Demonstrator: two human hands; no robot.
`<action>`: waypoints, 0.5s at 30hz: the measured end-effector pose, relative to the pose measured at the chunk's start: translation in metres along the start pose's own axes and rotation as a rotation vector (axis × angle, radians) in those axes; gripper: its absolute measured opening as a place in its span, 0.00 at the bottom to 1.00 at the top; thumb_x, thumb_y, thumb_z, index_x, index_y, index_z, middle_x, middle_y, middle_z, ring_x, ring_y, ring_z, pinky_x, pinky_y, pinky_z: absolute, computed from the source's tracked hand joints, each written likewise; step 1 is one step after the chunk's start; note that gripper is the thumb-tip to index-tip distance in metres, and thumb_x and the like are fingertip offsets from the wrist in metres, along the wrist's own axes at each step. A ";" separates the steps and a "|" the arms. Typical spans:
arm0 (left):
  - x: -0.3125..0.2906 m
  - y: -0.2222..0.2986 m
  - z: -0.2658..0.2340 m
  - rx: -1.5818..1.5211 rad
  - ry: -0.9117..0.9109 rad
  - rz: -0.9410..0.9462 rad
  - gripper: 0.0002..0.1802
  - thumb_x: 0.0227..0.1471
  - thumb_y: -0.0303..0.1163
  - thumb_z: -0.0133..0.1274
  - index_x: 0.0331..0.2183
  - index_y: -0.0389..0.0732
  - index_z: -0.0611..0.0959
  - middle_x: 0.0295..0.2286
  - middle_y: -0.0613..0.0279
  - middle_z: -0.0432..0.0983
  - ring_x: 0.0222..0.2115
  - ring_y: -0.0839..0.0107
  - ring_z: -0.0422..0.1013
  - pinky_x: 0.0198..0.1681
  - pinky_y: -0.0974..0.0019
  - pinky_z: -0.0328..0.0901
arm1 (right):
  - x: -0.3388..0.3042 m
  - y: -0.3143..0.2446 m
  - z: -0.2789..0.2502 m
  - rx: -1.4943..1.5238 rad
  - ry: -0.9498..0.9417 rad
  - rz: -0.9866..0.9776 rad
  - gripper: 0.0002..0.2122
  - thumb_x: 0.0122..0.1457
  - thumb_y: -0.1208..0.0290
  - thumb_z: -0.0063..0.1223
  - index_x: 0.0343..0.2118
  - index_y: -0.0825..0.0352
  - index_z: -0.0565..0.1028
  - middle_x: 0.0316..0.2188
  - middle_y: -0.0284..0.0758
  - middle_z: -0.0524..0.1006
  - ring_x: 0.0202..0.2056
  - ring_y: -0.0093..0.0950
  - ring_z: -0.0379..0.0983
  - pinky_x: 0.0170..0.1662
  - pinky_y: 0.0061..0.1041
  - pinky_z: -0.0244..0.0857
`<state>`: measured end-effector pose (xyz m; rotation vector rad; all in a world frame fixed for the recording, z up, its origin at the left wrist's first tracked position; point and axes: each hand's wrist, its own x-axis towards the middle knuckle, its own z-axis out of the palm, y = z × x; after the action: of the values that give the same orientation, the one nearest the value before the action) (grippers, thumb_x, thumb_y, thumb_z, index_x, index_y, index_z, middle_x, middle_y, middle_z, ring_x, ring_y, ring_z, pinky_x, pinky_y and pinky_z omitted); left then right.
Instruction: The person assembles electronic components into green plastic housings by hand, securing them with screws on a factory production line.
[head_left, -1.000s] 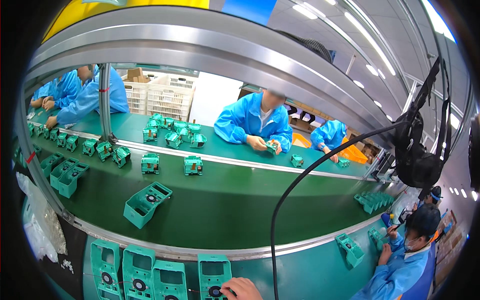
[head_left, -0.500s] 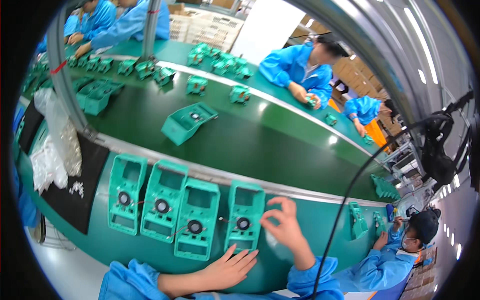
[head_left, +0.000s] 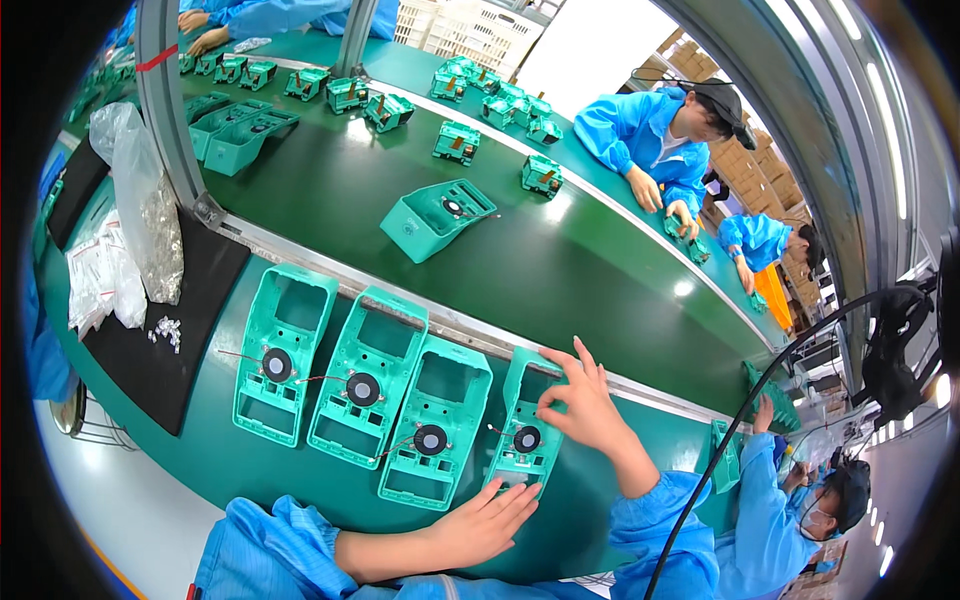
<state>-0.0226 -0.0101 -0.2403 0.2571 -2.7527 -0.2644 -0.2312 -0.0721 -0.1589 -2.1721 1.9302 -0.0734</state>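
Four green plastic housings lie in a row on the bench, each with a small black round fan and thin wires. At the rightmost housing, the fingers of my left hand lie stretched and slightly spread on its near end. A pale, glossy patch shows in its lower opening, beside those fingertips; I cannot tell what it is. My right hand is over the right side of the same housing, index finger and thumb curved apart, other fingers raised. Nothing shows between them. Close by on the left is another green housing.
Beyond the metal rail, a green belt carries a housing and several small green assemblies. Plastic bags and small white pieces lie on a black mat. A black cable hangs at right. Co-workers sit around.
The whole view has shifted. My right hand has moved up along the housing's right side, its index finger and thumb further apart. My left hand stays at the near end.
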 end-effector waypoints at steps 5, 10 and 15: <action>-0.003 -0.004 0.005 -0.022 -0.015 -0.007 0.31 0.45 0.48 0.46 0.48 0.39 0.67 0.53 0.55 0.53 0.52 0.64 0.53 0.55 0.55 0.45 | 0.007 0.003 0.009 0.026 0.003 -0.031 0.03 0.38 0.69 0.58 0.16 0.58 0.74 0.54 0.31 0.56 0.58 0.46 0.39 0.50 0.63 0.39; -0.005 -0.004 0.007 0.008 -0.015 -0.021 0.31 0.45 0.49 0.45 0.48 0.40 0.67 0.53 0.55 0.53 0.52 0.64 0.51 0.55 0.55 0.44 | 0.008 -0.006 0.008 0.001 -0.048 0.087 0.03 0.38 0.69 0.58 0.16 0.58 0.75 0.53 0.31 0.56 0.57 0.45 0.41 0.51 0.60 0.38; -0.007 -0.005 0.013 0.036 -0.007 -0.014 0.31 0.45 0.49 0.45 0.48 0.40 0.67 0.53 0.55 0.53 0.53 0.64 0.50 0.55 0.55 0.43 | 0.009 -0.007 0.017 -0.014 -0.028 0.118 0.02 0.38 0.70 0.57 0.16 0.58 0.75 0.53 0.30 0.56 0.57 0.44 0.43 0.51 0.60 0.38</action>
<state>-0.0207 -0.0117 -0.2560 0.2851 -2.7659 -0.2199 -0.2196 -0.0776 -0.1745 -2.0515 2.0437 -0.0096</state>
